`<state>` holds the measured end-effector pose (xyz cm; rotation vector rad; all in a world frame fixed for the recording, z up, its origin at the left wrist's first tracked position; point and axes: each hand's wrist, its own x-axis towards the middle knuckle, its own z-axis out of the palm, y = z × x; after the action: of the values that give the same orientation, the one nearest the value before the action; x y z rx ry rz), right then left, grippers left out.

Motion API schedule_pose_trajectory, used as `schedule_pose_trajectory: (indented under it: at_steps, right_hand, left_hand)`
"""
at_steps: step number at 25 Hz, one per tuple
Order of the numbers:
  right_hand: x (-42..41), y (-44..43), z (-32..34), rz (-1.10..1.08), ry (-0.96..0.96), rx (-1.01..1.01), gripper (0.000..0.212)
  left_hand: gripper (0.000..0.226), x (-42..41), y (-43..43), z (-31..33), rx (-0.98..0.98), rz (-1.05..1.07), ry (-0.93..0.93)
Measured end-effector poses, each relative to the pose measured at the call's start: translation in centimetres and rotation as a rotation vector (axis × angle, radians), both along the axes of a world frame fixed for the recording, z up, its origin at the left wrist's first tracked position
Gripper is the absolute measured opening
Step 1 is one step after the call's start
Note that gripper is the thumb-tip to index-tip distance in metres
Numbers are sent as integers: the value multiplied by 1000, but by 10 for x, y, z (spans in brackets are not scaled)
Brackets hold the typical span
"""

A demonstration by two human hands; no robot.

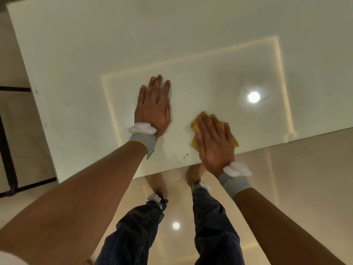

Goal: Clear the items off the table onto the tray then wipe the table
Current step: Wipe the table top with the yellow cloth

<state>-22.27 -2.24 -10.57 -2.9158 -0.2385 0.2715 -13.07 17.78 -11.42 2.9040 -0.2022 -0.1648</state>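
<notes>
A glossy white table [76,54] fills the upper part of the head view. My left hand [153,106] lies flat on it, palm down, fingers together, holding nothing. My right hand [214,142] presses flat on a yellow cloth [195,127] near the table's front edge; the cloth's corners stick out beyond my fingers on both sides. A few small smudges [181,156] mark the surface just left of my right wrist. No tray and no other items show in this view.
The table's front edge [286,138] runs diagonally from lower left to right. Below it lies shiny beige floor [305,178] with my legs and feet. A dark frame [7,150] stands at the far left. A ceiling light reflects on the tabletop [253,96].
</notes>
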Motion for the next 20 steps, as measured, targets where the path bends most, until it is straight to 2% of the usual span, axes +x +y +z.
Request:
schedule_pose_trajectory:
  at_steps: [1, 2, 3, 5, 6, 7, 8, 12, 14, 16, 19, 20]
  right_hand:
    - [10, 9, 0, -142, -23, 12, 50]
    - [14, 19, 1, -179, -34, 36, 50]
    - [9, 27, 2, -98, -44, 64, 51]
    - [-15, 26, -1, 253, -53, 46, 51]
    - [-25, 13, -1, 367, -28, 26, 51]
    - [-26, -5, -1, 392, -14, 9, 51]
    - [-21, -24, 0, 331, -6, -8, 51]
    - [32, -64, 1, -215, 13, -44, 57]
    - [57, -53, 2, -334, -18, -47, 61]
    - [50, -40, 5, -208, -46, -45, 63]
    - [6, -70, 10, 309, -1, -71, 59]
    - [6, -92, 8, 337, 8, -78, 58]
  left_hand:
    - [51, 1, -1, -1, 1, 3, -10]
    - [51, 3, -2, -2, -2, 6, -20]
    - [51, 3, -3, -2, -10, 10, -25]
    - [50, 5, -4, 0, -14, 8, -44]
    - [50, 5, -3, 0, -11, 5, -43]
    - [51, 4, -3, 0, -9, 9, -43]
    - [51, 3, -3, 0, -12, 15, -44]
    - [52, 0, -5, 1, -5, 29, -56]
    - [52, 2, -8, -1, 0, 27, -59]
    - [52, 3, -9, 1, 0, 30, -54]
    - [50, 4, -10, 5, -23, 59, -52]
    - [50, 4, -12, 6, -27, 65, -55]
